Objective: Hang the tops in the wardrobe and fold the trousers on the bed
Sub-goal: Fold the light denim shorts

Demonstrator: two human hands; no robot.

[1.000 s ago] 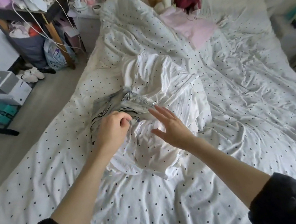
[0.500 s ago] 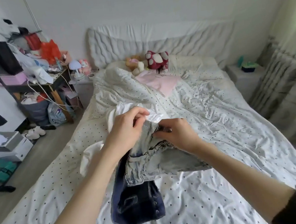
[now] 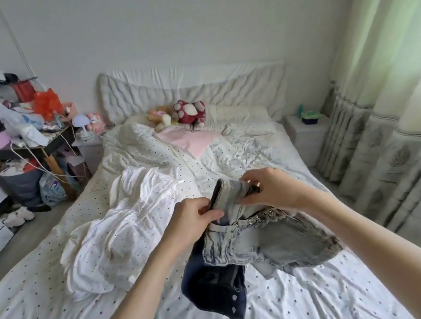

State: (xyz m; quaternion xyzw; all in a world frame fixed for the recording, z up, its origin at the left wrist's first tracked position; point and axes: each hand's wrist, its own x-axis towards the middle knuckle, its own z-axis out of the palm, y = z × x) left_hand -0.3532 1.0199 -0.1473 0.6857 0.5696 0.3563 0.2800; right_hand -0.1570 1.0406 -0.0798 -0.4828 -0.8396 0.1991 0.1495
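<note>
Since half a second ago we have lifted the pale jeans clear of the white top, which lies left of the left hand; both the left hand and right hand pinch the waistband above the bed; denim is limp, moderately heavy; grip waistband corners; dark denim hangs below.

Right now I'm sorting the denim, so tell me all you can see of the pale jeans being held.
The pale jeans are washed light-grey denim with a frayed, chain-trimmed edge. They hang bunched above the bed, unfolded. The left hand and right hand both pinch the turned-over waistband. A dark navy garment dangles against them below.
</note>
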